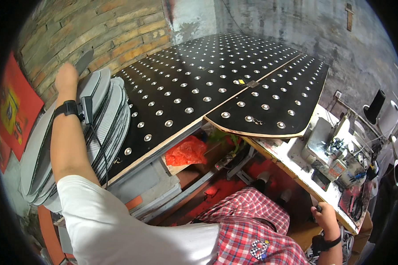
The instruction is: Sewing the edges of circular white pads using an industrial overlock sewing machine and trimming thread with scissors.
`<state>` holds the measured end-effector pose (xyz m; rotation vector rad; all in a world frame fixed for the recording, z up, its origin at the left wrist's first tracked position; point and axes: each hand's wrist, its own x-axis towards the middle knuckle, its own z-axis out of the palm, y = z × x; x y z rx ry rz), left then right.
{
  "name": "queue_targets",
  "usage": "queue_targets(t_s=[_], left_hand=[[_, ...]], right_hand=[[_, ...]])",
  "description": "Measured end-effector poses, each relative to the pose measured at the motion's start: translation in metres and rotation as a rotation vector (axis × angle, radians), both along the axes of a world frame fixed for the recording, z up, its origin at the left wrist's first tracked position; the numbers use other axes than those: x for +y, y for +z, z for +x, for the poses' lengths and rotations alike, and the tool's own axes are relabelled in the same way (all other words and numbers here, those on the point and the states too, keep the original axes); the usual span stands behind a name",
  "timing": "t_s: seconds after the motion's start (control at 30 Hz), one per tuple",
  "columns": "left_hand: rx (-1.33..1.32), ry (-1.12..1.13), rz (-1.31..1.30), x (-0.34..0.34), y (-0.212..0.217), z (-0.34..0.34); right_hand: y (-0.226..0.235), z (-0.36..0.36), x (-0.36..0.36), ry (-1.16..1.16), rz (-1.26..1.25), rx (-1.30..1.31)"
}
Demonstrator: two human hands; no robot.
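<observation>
At the far left my left hand (pixel 66 78) is closed, and a thin grey flat piece (pixel 84 61) sticks out beyond its fingers. Beneath that hand and forearm stands a stack of grey, rounded flat panels (pixel 116 110), their ribbed edges fanned out on the table's left end. Low on the right, my right hand (pixel 326 217) is curled round a small dark object beside the edge of the white machine table (pixel 292 170). Most of that object is hidden by the fingers. Both wrists wear black bands; a cable runs down from the left one.
A black tabletop (pixel 185 84) studded with metal ball rollers spreads ahead, with a hinged seam across it. A sewing machine (pixel 340 141) stands on the right. Red plastic bag (pixel 185 151) lies under the tabletop's front edge. Brick wall (pixel 119 35) rises behind the stack.
</observation>
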<state>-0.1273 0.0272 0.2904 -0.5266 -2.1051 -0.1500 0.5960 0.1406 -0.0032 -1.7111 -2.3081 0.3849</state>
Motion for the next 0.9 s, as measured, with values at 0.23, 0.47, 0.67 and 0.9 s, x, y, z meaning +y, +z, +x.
queue_targets(t_s=[0.23, 0.47, 0.67, 0.9], left_hand=[[0.252, -0.885, -0.066, 0.136, -0.089, 0.232], [-0.151, -1.703, -0.38, 0.128, -0.234, 0.386], [-0.519, -1.886, -0.422, 0.089, -0.289, 0.374], [-2.038, -0.908, -0.47, 0.028, -0.272, 0.219]], right_hand=[[-0.033, -0.052, 0.042, -0.069, -0.276, 0.561], [-0.028, -0.093, 0.059, -0.234, -0.617, 1.389], [-0.023, -0.117, 0.06, -0.171, -0.613, 1.483], [-0.026, -0.134, 0.067, -0.298, -0.587, 1.673]])
